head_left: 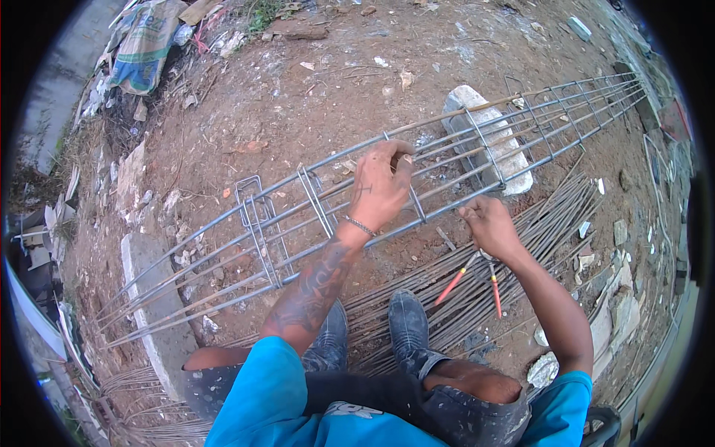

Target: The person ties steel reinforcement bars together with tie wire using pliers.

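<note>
A long cage of steel bars (328, 162) stretches across in front of me, with rectangular wire stirrups around it. My left hand (381, 179) reaches over the middle of the cage, fingers curled around a stirrup (418, 205) beside the bars. Just outside the near bar, my right hand (489, 226) is closed in a pinch; anything between its fingertips is too small to make out. Below the right wrist is a pair of red-handled pliers (497, 296) over loose rods; its head is partly hidden. Left of my left hand, several stirrups (261, 232) sit bunched on the bars.
Concrete blocks (153, 313) (477, 112) lie under the cage at left and right. A pile of thin steel rods (551, 223) spreads beneath my boots (407, 328). Rubble and a torn sack (141, 56) lie far left; broken slabs (614, 320) are at right.
</note>
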`<control>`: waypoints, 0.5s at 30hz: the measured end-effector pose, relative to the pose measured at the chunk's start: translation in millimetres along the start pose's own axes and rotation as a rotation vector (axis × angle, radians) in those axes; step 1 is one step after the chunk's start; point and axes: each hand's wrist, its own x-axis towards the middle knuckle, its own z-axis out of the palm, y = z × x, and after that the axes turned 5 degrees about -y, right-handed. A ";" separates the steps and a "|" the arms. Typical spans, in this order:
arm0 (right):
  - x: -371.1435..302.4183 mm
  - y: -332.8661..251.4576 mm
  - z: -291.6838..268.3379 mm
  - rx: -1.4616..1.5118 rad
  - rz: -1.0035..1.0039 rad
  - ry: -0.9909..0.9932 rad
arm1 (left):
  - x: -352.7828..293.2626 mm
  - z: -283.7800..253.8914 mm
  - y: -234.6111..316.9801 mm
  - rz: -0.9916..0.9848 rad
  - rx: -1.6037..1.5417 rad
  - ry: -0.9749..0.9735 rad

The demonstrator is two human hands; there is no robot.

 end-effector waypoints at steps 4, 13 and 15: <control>50.7 -21.7 8.5 -0.547 -0.101 -0.169 | 48.1 -12.4 -44.0 0.242 0.633 -0.143; 85.7 -42.0 20.0 -0.790 0.013 -0.296 | 67.7 16.2 -79.1 0.492 0.858 -0.427; 82.9 -50.2 13.3 -0.804 0.029 -0.331 | 70.6 19.0 -78.7 0.460 0.861 -0.476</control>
